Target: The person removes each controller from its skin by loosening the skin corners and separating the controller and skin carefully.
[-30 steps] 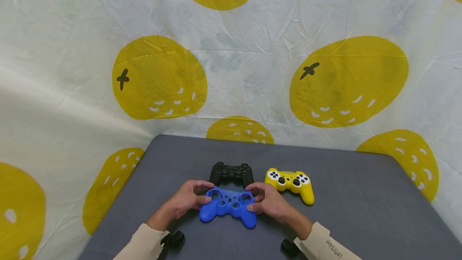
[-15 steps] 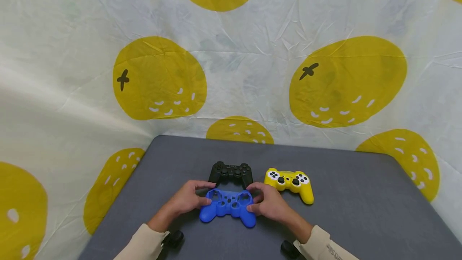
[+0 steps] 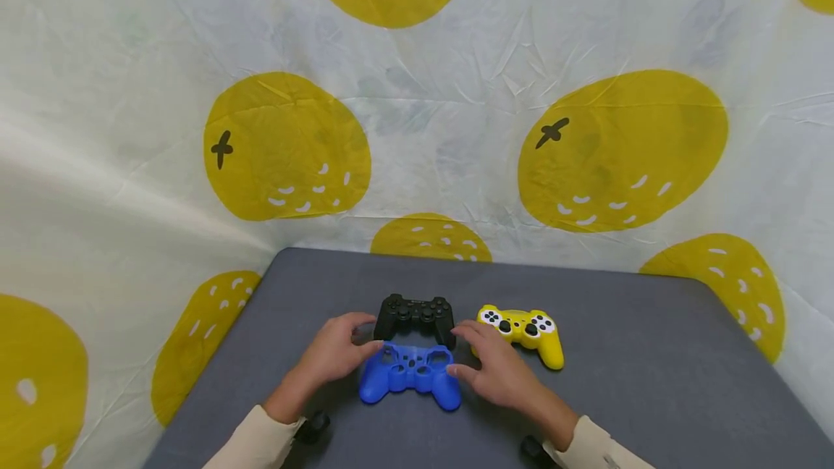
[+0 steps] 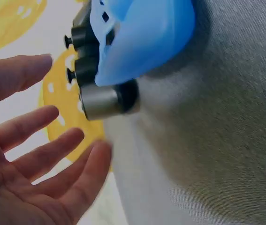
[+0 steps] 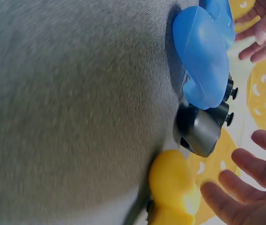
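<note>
A blue silicone controller cover [image 3: 410, 371] lies on the dark table, its cutouts facing up. Just behind it sits a black game controller [image 3: 415, 312]. My left hand [image 3: 335, 349] is by the left side of both, fingers spread and apart from the cover in the left wrist view. On the other side, my right hand [image 3: 498, 368] hovers with fingers spread, holding nothing. Its fingers are near the right end of the black controller. A yellow game controller [image 3: 544, 342] lies behind the right hand, partly hidden by it.
The grey table [image 3: 651, 368] extends to both sides of the controllers. Behind and to the left hangs a white cloth [image 3: 443, 143] printed with yellow fruit shapes, close to the table's back edge.
Both hands have let go of the blue cover and spread apart, the fingers opening out. The cover stays where it was on the table. Both other controllers have not moved.
</note>
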Available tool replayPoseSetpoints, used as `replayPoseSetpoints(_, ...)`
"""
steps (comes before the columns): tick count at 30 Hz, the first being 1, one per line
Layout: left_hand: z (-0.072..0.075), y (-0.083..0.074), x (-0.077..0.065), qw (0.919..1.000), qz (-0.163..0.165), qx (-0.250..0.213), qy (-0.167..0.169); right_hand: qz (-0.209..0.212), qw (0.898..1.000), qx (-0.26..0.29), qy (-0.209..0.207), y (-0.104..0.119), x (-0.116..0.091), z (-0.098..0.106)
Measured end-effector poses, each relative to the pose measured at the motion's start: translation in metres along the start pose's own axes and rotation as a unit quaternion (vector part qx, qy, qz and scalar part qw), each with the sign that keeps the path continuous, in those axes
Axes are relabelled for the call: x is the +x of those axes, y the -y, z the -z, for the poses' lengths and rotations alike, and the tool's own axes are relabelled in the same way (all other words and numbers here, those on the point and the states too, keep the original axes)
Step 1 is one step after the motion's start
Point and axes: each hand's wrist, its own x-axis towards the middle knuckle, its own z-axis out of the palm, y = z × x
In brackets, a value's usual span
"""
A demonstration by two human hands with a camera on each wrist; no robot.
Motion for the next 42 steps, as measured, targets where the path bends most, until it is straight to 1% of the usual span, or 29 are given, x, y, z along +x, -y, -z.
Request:
replayPoseSetpoints(2,-0.001,-0.008,-0.001,0.9992,-0.009,0.039,-0.008,0.016,1.0,-0.022,0.002,-0.001,-0.002,0.002)
replayPoseSetpoints(4,-0.004,-0.016,-0.002,0.9966,-0.019,0.08,-0.014,0.032,0.998,-0.045,0.002,-0.001,-0.003,0.003)
replayPoseSetpoints(7,-0.009,-0.026,0.0,0.9894,-0.037,0.139,-0.022,0.054,0.995,-0.086,-0.005,-0.003,-0.004,0.005)
replayPoseSetpoints(10,-0.017,-0.035,0.003,0.9824,-0.058,0.175,-0.028,0.069,0.988,-0.135,-0.02,-0.004,-0.004,0.007)
replayPoseSetpoints(13,-0.025,-0.045,0.007,0.9779,-0.066,0.196,-0.033,0.074,0.982,-0.173,-0.034,-0.007,-0.005,0.01)
replayPoseSetpoints(18,-0.039,-0.062,0.013,0.9714,-0.07,0.222,-0.046,0.075,0.974,-0.208,-0.059,-0.016,-0.006,0.015)
replayPoseSetpoints(21,-0.045,-0.073,0.017,0.9705,-0.07,0.227,-0.039,0.073,0.969,-0.226,-0.072,-0.023,-0.008,0.018)
replayPoseSetpoints(24,-0.052,-0.082,0.023,0.9716,-0.07,0.224,-0.028,0.069,0.964,-0.243,-0.084,-0.03,-0.01,0.021)
replayPoseSetpoints(27,-0.057,-0.089,0.026,0.9709,-0.074,0.227,-0.023,0.069,0.96,-0.255,-0.096,-0.036,-0.012,0.024)
replayPoseSetpoints(30,-0.063,-0.094,0.029,0.9704,-0.078,0.228,-0.016,0.062,0.96,-0.255,-0.101,-0.04,-0.014,0.027)
replayPoseSetpoints(35,-0.073,-0.099,0.033,0.9714,-0.082,0.222,-0.012,0.04,0.962,-0.25,-0.099,-0.046,-0.018,0.033)
replayPoseSetpoints(42,-0.086,-0.105,0.039,0.9673,-0.071,0.244,-0.004,0.023,0.962,-0.255,-0.091,-0.055,-0.021,0.039)
